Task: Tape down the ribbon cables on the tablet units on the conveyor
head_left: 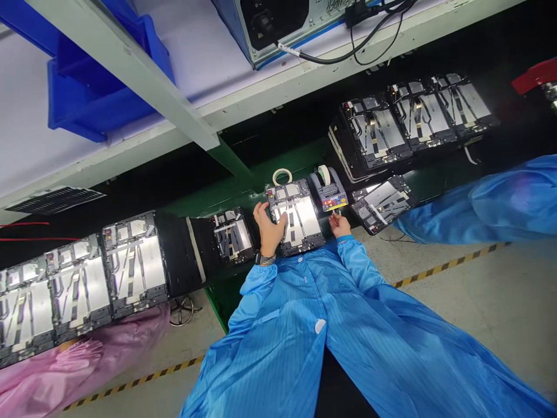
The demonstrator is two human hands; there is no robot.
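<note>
Tape pickup, by the look of it: right hand (339, 224) at the front of a small grey boxy tape dispenser (329, 190), left hand (270, 233) on a flat rectangular black-edged, silver-faced device (306, 218).
Device lies on the dark green desk (291, 158), just left of the dispenser. Your left grip is spread, thumb over the silver face; right fingers are bunched, can't tell if they're pinching tape. Press lightly on the frame, clear of the dark strips; draw any piece straight out by its end so it doesn't fold.
</note>
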